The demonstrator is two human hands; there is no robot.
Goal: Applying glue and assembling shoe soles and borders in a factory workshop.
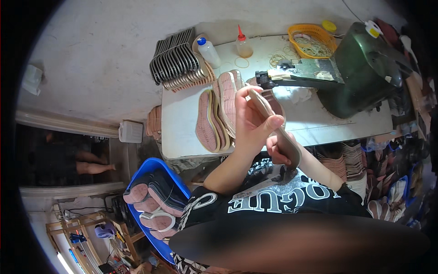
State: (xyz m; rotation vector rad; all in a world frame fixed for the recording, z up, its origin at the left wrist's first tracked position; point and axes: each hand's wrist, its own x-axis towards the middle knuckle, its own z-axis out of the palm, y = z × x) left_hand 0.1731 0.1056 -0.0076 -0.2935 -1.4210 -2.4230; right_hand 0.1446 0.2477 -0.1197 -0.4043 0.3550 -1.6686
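Both hands are on a thin shoe sole (290,148), grey-brown on the face toward me and light along its edge, tilted above the table's near edge. My left hand (250,122) grips the upper part, thumb across the edge and fingers behind. My right hand (277,150) closes round the lower end from beyond it. Part of another brown sole or shoe piece (275,101) shows behind the left thumb; I cannot tell whether it is held too. Left of my hands, pink patterned soles (207,121) with yellowish rims lie on the white table (179,137).
A green sewing-type machine (360,75) with a long arm stands at right. Behind are a yellow basket (312,41) of rubber bands, a red-tipped bottle (244,45), a blue-capped bottle (209,54) and stacked dark soles (172,57). A blue bin (177,172) of soles sits at lower left.
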